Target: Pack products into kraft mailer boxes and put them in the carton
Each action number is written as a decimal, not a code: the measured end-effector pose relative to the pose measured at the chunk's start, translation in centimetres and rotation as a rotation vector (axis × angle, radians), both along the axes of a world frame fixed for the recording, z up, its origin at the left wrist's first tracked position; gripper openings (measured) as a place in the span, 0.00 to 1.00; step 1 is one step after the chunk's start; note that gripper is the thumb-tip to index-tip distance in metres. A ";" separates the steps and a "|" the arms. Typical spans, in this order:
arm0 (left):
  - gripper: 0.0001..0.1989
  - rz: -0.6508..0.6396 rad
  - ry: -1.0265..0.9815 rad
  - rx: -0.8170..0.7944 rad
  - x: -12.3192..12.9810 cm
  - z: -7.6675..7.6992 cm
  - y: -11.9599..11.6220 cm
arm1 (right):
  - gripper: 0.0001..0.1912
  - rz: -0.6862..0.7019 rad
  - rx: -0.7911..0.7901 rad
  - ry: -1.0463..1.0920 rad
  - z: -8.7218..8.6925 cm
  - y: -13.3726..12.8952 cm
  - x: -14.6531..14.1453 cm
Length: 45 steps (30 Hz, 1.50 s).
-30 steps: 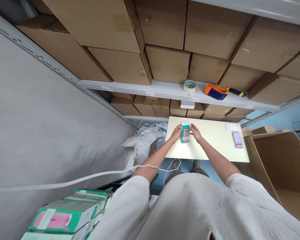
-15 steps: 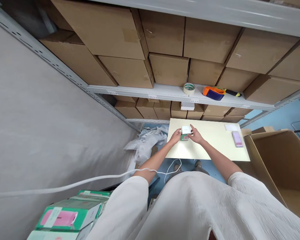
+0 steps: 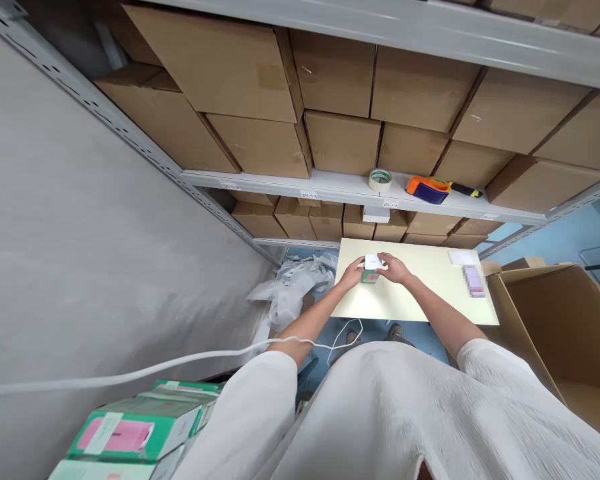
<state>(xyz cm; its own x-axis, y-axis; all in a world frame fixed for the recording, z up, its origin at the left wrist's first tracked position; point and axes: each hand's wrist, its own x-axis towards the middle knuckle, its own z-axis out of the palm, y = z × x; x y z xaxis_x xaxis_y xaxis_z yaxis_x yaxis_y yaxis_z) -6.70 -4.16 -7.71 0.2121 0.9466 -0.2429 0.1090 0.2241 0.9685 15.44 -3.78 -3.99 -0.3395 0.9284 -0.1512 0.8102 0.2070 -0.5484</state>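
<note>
A small green box (image 3: 370, 276) with a white top flap (image 3: 373, 261) is held over the pale yellow table (image 3: 410, 300), near its left end. My left hand (image 3: 352, 273) grips the box's left side. On the right side, my right hand (image 3: 393, 268) holds the box, its fingers at the edge of the white flap. At the table's right end lie a purple item (image 3: 474, 281), blurred in the picture, and a white flat piece (image 3: 461, 259).
Shelves (image 3: 280, 183) of cardboard boxes stand beyond the table, with a tape roll (image 3: 380, 179) and an orange-and-blue tool (image 3: 429, 189). A large open carton (image 3: 555, 320) is at right. A white cable (image 3: 180, 363) crosses my left forearm. Green boxes (image 3: 125, 433) sit lower left.
My right hand's fingers have closed in over the top right of the small box, by the white flap. My left hand has barely moved. The view has shifted slightly.
</note>
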 end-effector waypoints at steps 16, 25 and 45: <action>0.27 -0.022 0.057 0.028 0.2 1.0 -0.2 | 0.24 0.007 -0.018 -0.022 1.9 0.6 0.1; 0.34 -0.026 0.195 0.037 0.4 -0.1 -0.6 | 0.22 -0.467 -0.008 0.145 0.4 2.6 -1.4; 0.40 -0.128 0.272 0.107 -0.3 -1.3 0.3 | 0.27 -0.299 -0.005 0.034 -2.6 0.4 -3.0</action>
<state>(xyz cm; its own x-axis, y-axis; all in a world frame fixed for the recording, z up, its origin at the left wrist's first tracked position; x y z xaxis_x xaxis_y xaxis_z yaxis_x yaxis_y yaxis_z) -7.03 -3.88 -8.98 0.2724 0.9396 -0.2072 0.3882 0.0897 0.9172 12.47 -3.33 -6.64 -0.0565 0.9872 -0.1492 0.8160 -0.0404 -0.5766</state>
